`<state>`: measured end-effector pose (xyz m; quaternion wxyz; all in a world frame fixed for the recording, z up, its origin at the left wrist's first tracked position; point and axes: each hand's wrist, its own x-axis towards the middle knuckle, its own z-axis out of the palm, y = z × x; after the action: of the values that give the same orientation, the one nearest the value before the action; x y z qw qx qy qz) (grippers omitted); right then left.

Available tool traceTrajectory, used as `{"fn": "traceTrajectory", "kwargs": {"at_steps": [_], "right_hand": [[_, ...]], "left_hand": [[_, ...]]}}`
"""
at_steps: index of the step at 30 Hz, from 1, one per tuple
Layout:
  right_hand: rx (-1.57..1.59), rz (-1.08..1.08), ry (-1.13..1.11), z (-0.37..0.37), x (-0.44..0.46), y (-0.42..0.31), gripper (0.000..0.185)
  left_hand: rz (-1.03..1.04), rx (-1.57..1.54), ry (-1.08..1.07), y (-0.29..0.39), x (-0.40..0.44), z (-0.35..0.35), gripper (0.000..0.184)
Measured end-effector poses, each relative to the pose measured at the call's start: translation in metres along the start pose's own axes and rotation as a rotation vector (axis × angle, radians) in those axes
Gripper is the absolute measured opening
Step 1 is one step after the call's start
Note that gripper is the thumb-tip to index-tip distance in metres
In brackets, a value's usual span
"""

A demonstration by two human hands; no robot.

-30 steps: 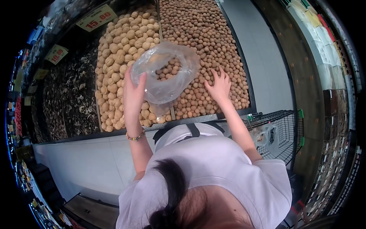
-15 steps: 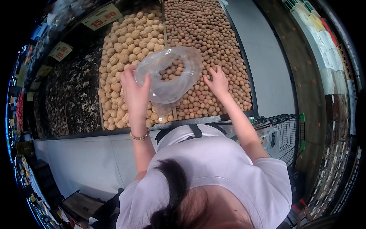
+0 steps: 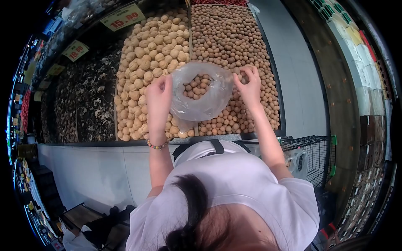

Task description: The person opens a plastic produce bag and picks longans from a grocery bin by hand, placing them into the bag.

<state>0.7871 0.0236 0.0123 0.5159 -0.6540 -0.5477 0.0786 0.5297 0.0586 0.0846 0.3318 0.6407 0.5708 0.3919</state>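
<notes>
My left hand (image 3: pixel 159 102) is closed on the left rim of a clear plastic bag (image 3: pixel 199 108). The bag's round mouth faces up, and several brown, round dried longans (image 3: pixel 197 87) show through it. To the right of the bag, my right hand (image 3: pixel 251 88) has thumb and fingers curled together around what looks like a dried longan (image 3: pixel 242 78). Its thumb is close beside the bag's right rim; I cannot tell if they touch. Beneath lies a bin of loose dried longans (image 3: pixel 226 35). Pale walnuts (image 3: pixel 148 54) fill the neighbouring bin on the left.
A thin divider (image 3: pixel 190 31) separates the two bins. Further left lie dark dried goods (image 3: pixel 92 98) below price signs (image 3: pixel 122 17). A wire shopping cart (image 3: pixel 312 157) with a plastic bag inside stands at my right. Red dried goods (image 3: pixel 220 2) lie at the far end.
My right hand has lifted from the longans toward the bag's right rim, its fingers now curled closed. The bag and my left hand have shifted slightly right in the view.
</notes>
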Motion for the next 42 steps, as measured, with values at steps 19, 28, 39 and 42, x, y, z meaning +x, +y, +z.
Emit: {"fn": "traceTrajectory", "kwargs": {"at_steps": [19,28,39,42], "right_hand": [[0.248,-0.456,-0.920,0.031,0.042,-0.089,0.036],[-0.268,0.146,-0.490,0.057,0.154,0.092,0.074],[-0.544,-0.145,-0.400,0.091,0.104,0.107,0.047],[-0.503,-0.213,-0.324,0.094,0.090,0.103,0.039]], "left_hand": [[-0.054,-0.807,0.227,-0.011,0.006,-0.020,0.023],[-0.112,-0.804,0.363,0.000,0.002,-0.040,0.025],[-0.147,-0.679,0.322,0.003,0.004,-0.036,0.028],[-0.171,-0.717,0.284,0.008,0.004,-0.034,0.024]]}}
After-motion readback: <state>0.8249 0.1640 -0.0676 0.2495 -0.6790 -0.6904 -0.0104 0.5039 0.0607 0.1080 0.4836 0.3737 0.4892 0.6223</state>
